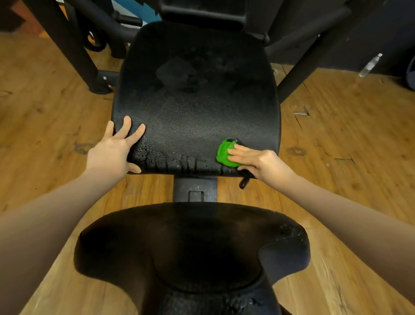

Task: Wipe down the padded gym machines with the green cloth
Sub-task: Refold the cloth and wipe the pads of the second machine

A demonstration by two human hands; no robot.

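Green cloth sits bunched on the near right corner of the black back pad, pinned flat under your right hand, fingers pressing it down. Your left hand is spread open, gripping nothing, braced on the pad's near left corner. Wet drips along the near edge. Seat pad below.

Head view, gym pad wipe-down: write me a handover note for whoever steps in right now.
Left hand: open, flat on the near left corner of the back pad, bracing it.
Right hand: pressing the green cloth onto the pad's near right corner.
Done: the pad is wet, with drips along its near edge.
Left: wipe across the rest of the pad; the seat pad in front shows droplets at its right side and looks unwiped.
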